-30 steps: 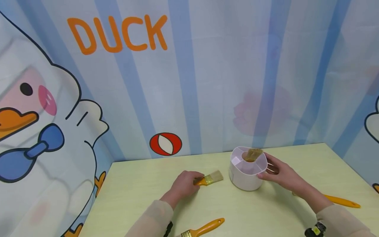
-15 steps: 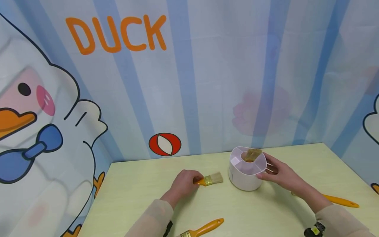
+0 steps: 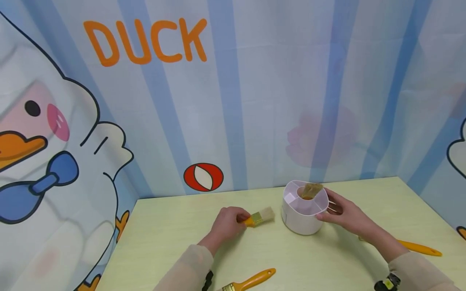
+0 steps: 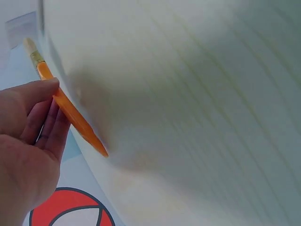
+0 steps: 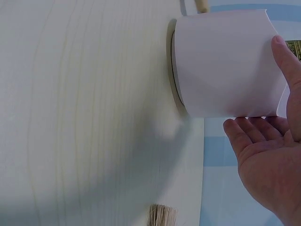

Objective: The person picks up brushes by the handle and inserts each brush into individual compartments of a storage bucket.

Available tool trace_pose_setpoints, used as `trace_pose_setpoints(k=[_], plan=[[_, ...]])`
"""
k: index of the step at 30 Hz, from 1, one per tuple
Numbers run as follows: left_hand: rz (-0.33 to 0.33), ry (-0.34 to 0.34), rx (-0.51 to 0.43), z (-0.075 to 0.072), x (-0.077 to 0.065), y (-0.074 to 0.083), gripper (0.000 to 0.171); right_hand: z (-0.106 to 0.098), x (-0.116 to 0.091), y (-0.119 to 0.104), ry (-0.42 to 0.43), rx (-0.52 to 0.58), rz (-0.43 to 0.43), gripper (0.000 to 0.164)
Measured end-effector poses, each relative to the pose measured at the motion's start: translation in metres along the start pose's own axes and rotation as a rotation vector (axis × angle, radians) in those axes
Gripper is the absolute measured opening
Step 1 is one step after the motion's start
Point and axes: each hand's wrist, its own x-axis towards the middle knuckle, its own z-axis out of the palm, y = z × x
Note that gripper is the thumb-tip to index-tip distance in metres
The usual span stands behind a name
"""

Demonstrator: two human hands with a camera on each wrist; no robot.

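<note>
My left hand pinches a paintbrush by its orange handle between thumb and fingers, with the pale bristles pointing right. The left wrist view shows the tapered handle running past my fingers, close over the table. To the right stands a white round organizer with several compartments round a central hole. Another paintbrush stands in that hole, bristles up. My right hand holds the organizer at its right side, thumb at the near rim and fingers round the back.
One orange-handled paintbrush lies near the front, its bristles cut off by the frame. Another paintbrush lies at the right, partly hidden by my right forearm. The pale wooden table meets a curtain printed with a duck.
The paintbrush in my left hand has turned slightly, with its bristle end a little higher and the metal band at a different angle. The right hand and organizer stay in place.
</note>
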Motion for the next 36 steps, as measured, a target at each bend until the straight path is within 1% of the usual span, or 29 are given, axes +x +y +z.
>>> trace_pose_setpoints(k=[4,9,13,16,20,25,29,32,36], plan=[[-0.039,0.038,-0.172,-0.003,0.002,0.005,0.024,0.000,-0.001,-0.001,0.000,-0.001,0.003,0.095],[-0.074,0.084,-0.316,-0.006,0.005,0.019,0.025,0.000,-0.001,-0.002,0.000,-0.010,0.013,0.094],[-0.116,0.100,-0.452,-0.007,0.008,0.035,0.028,0.000,-0.001,-0.002,0.002,-0.010,0.017,0.095],[-0.148,0.111,-0.574,-0.007,0.011,0.048,0.029,0.000,-0.001,-0.001,0.006,-0.009,0.017,0.095],[-0.188,0.140,-0.694,-0.006,0.016,0.066,0.029,0.001,-0.001,-0.001,0.014,-0.016,0.014,0.095],[-0.194,0.194,-0.831,-0.007,0.022,0.086,0.030,0.003,-0.002,0.000,0.022,-0.019,0.006,0.095],[-0.189,0.241,-0.967,-0.005,0.028,0.103,0.032,0.005,-0.002,0.000,0.034,-0.029,-0.007,0.094],[-0.180,0.274,-1.070,-0.001,0.033,0.116,0.032,0.007,-0.002,0.001,0.053,-0.049,-0.009,0.095],[-0.174,0.313,-1.171,0.006,0.038,0.133,0.032,0.011,-0.002,0.001,0.073,-0.076,0.000,0.096]])
